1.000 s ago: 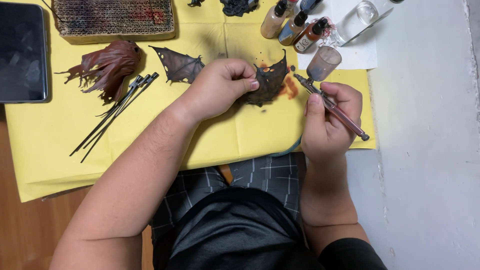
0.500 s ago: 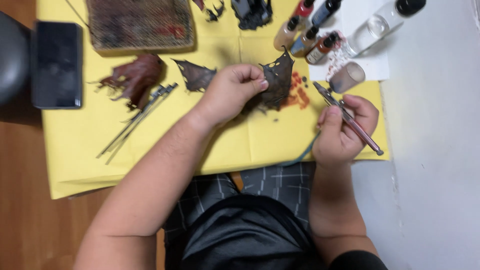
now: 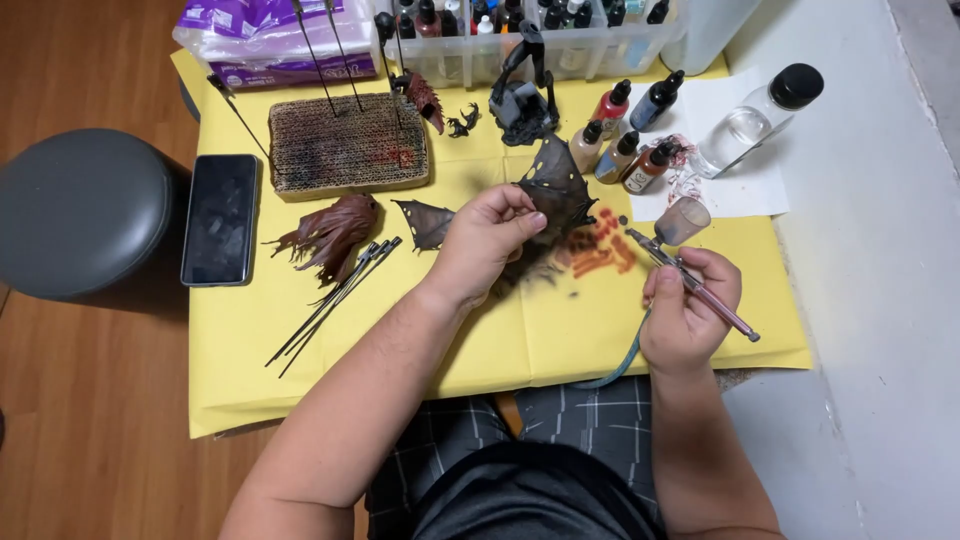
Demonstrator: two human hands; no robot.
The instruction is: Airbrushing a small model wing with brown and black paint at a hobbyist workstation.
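My left hand point(image 3: 487, 243) grips a dark brown bat-like wing piece point(image 3: 556, 188) and holds it upright over the yellow sheet point(image 3: 400, 330). My right hand point(image 3: 688, 308) is closed around a slim airbrush point(image 3: 690, 280) with a small cup on top, its tip pointing toward the wing from the right. Orange-red paint smears point(image 3: 598, 252) mark the sheet under the wing. A second, smaller wing piece point(image 3: 424, 222) lies flat just left of my left hand.
A reddish-brown figure part point(image 3: 330, 234) and several thin black rods point(image 3: 335, 300) lie at left, beside a black phone point(image 3: 220, 218). A cardboard block point(image 3: 345, 148), small paint bottles point(image 3: 625, 135), a clear bottle point(image 3: 755, 115) and a dark figure stand point(image 3: 525, 95) sit behind. A grey stool point(image 3: 80, 210) stands far left.
The view has tilted up, showing more of the back of the table. My left hand has raised the wing piece more upright; my right hand keeps the airbrush beside it.
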